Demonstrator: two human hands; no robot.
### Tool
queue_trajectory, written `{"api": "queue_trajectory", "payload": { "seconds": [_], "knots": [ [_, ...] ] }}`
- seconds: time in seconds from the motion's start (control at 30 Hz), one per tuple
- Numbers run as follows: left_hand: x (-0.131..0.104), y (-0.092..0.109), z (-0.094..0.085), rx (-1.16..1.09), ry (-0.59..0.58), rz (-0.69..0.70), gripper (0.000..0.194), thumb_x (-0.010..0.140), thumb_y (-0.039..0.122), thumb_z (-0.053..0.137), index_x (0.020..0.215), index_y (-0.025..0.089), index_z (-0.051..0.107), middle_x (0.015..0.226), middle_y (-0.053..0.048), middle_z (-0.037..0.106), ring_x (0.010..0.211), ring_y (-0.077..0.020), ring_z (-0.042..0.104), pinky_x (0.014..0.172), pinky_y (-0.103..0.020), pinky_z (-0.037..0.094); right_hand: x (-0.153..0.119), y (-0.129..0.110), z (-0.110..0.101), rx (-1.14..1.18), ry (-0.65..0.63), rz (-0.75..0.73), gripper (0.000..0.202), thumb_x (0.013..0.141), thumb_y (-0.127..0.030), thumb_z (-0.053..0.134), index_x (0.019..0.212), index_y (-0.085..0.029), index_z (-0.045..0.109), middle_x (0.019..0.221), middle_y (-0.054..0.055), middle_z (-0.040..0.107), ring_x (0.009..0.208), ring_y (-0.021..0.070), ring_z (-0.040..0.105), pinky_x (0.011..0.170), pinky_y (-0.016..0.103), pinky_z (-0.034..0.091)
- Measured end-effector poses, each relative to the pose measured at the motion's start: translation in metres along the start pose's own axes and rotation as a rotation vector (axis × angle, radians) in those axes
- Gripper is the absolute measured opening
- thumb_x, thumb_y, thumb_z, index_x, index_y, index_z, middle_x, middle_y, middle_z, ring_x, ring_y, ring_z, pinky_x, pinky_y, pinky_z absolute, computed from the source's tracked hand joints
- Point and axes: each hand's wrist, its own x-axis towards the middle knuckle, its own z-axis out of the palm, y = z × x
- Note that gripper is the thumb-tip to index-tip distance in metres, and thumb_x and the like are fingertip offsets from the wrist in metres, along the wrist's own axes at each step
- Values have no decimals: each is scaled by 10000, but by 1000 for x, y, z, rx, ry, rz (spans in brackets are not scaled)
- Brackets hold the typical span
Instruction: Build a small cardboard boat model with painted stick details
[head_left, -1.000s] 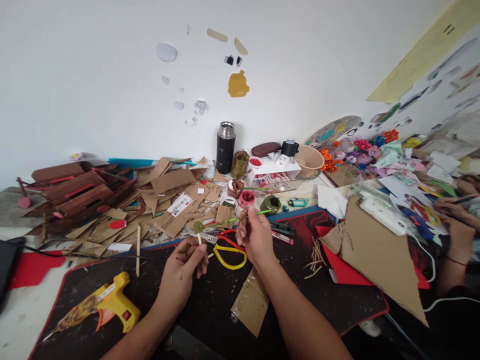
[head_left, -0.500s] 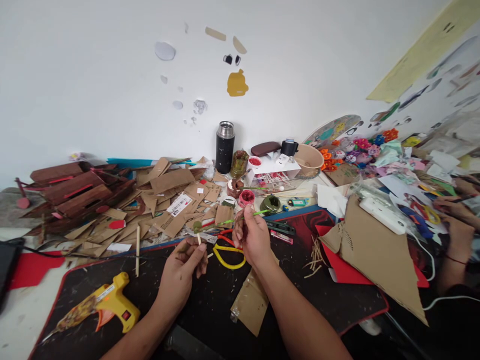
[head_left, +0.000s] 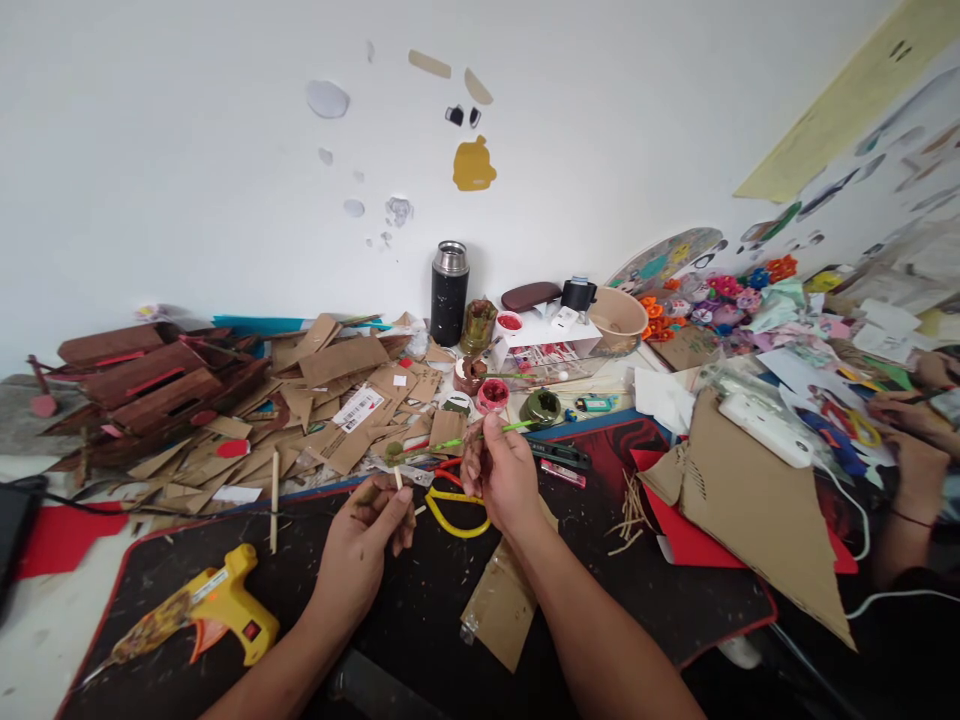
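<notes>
My left hand (head_left: 367,535) is closed on a short pale wooden stick (head_left: 399,479), held upright between thumb and fingers. At the stick's top sits a small olive-green piece (head_left: 393,452). A slim paintbrush with a bright green handle (head_left: 517,427) is pinched in my right hand (head_left: 504,475). Its far end points left to the green piece; whether it touches cannot be made out. Dark smudges mark the fingers of both hands. Between the hands lie yellow-and-red-handled scissors (head_left: 459,530). Open pots of green paint (head_left: 541,408) and red paint (head_left: 493,395) stand just beyond.
A yellow glue gun (head_left: 225,605) lies on the dark mat at left. Cardboard scraps (head_left: 341,360) and a brown model (head_left: 150,385) fill the back left. Behind the pots stands a black flask (head_left: 450,295). Large cardboard (head_left: 757,500) and another person's hand (head_left: 911,470) are at right.
My right hand has shifted very slightly left and down with the paintbrush. My left hand keeps the stick in nearly the same place.
</notes>
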Motion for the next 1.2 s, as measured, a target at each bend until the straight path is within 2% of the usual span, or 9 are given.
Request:
{"api": "queue_trajectory", "payload": {
  "seconds": [0.23,0.5,0.67,1.0,1.2],
  "knots": [
    [0,2,2,9,23,-3,466,795,579,868,819,206,589,596,39,625,439,-104,532,406,-204,377,0,2,-1,-6,-18,-13,564,837,-687,816,681,-180,621,418,-78,461,308,92,465,318,175,296],
    [-1,4,3,-1,24,-15,466,777,574,877,879,205,612,608,41,629,444,-107,531,408,-208,379,0,-2,0,-13,9,-13,577,824,-730,797,750,-176,653,475,-51,536,326,93,474,315,179,295],
    [0,5,4,9,33,-2,476,775,582,872,833,215,575,594,47,620,433,-108,532,404,-209,376,0,1,-2,-29,-13,-21,582,848,-719,782,686,-186,615,423,-72,463,314,92,458,318,175,293],
    [0,0,0,3,8,-5,427,818,552,857,887,204,620,604,42,627,447,-107,531,412,-208,372,0,1,-1,-24,6,-5,586,828,-744,784,741,-182,643,471,-52,535,325,91,463,315,180,294],
    [1,-2,-2,11,-13,14,361,884,504,816,844,207,614,623,35,635,470,-111,548,428,-214,398,0,3,-3,-37,-3,-26,582,855,-727,772,703,-185,622,426,-74,461,318,96,463,320,180,289]
  ]
}}
